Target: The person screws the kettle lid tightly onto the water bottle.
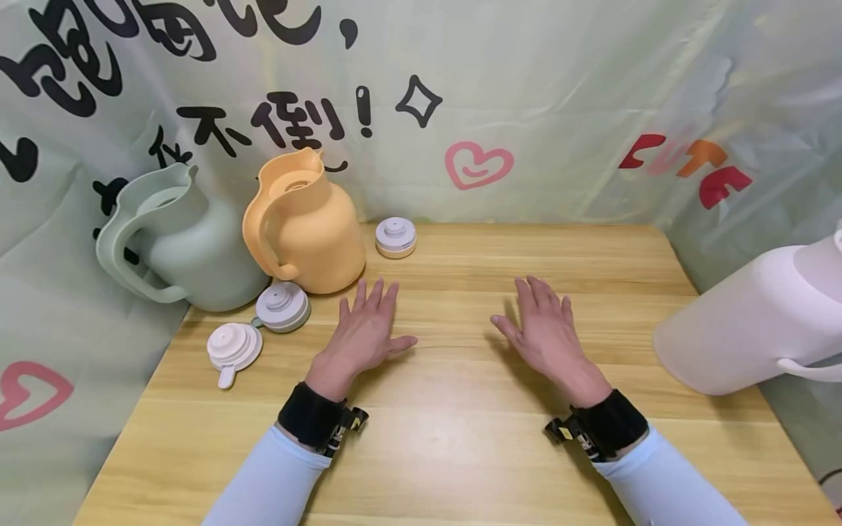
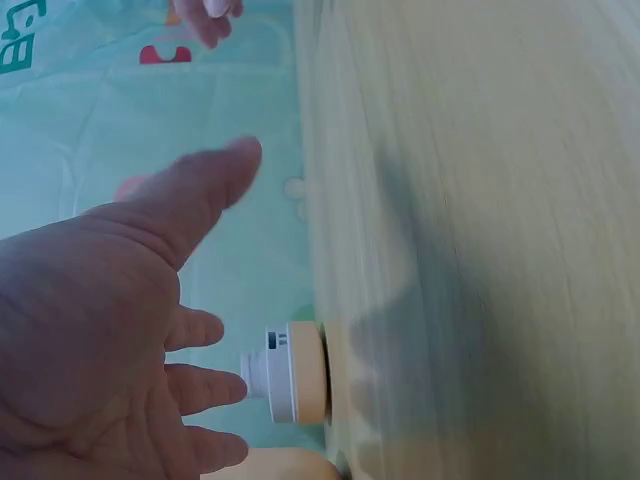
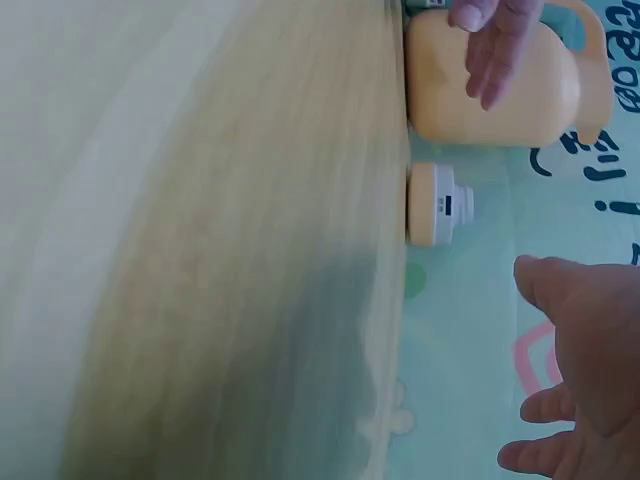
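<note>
My left hand [image 1: 360, 330] hovers over the wooden table with fingers spread, holding nothing. It is nearest to an orange jug [image 1: 316, 226] with a handle and a wavy rim. My right hand [image 1: 544, 332] also hangs above the wood, fingers extended and holding nothing. Left of the orange jug stands a grey-green jug [image 1: 210, 241]. A lilac lid with an orange base [image 1: 396, 237] sits at the back edge. Another lilac lid [image 1: 283, 307] lies before the jugs, beside a pale pink lid with a tab [image 1: 234, 346]. In the left wrist view the orange-based lid [image 2: 295, 372] appears beyond my fingers.
A pale pink jug [image 1: 750, 321] leans at the table's right edge, partly cut off by the frame. Behind the table [image 1: 447, 453] hangs a light green printed cloth [image 1: 559, 95], which also covers the left side. Both wrists wear black straps with small cameras.
</note>
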`<action>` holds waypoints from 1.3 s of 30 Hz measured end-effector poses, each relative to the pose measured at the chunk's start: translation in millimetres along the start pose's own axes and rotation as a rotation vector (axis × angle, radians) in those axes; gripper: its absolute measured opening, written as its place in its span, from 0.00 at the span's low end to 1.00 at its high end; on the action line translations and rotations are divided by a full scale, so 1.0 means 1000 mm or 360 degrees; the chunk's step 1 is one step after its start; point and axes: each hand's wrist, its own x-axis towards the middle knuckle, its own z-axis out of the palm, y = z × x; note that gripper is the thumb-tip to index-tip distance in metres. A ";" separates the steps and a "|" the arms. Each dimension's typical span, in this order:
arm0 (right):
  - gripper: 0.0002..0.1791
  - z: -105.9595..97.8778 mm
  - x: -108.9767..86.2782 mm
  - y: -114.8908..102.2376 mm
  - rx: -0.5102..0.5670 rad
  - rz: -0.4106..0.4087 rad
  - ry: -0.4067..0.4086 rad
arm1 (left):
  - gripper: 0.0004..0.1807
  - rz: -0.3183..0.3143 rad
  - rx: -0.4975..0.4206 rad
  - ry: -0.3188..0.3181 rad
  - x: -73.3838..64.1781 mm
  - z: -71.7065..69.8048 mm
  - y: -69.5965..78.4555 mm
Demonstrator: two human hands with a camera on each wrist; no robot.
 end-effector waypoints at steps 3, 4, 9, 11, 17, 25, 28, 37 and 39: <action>0.46 -0.005 -0.005 0.003 0.0061 0.0016 0.0085 | 0.51 0.0011 -0.0055 0.0016 0.000 0.000 -0.001; 0.45 -0.007 -0.007 0.004 0.0085 0.0021 0.0116 | 0.48 0.0029 -0.0069 0.0031 0.000 0.000 -0.002; 0.40 -0.024 -0.017 0.012 0.0222 0.0040 0.0304 | 0.37 0.0108 -0.0134 0.0112 0.000 0.000 -0.004; 0.38 -0.031 -0.020 0.015 0.0249 0.0045 0.0407 | 0.34 0.0127 -0.0166 0.0126 0.000 0.000 -0.004; 0.32 -0.059 -0.025 0.024 0.0287 0.0045 0.0810 | 0.30 0.0140 -0.0199 0.0125 -0.002 0.000 -0.005; 0.27 -0.091 -0.034 0.033 0.0361 0.0212 0.1211 | 0.28 0.0154 -0.0198 0.0123 -0.002 0.000 -0.006; 0.26 -0.098 -0.038 0.036 0.0356 0.0241 0.1328 | 0.28 0.0144 -0.0199 0.0117 -0.002 0.000 -0.006; 0.27 -0.120 -0.046 0.046 0.0298 0.0376 0.1714 | 0.28 0.0141 -0.0219 0.0085 0.000 -0.001 -0.005; 0.27 -0.126 -0.047 0.046 0.0275 0.0406 0.1766 | 0.28 0.0138 -0.0219 0.0077 0.001 -0.001 -0.004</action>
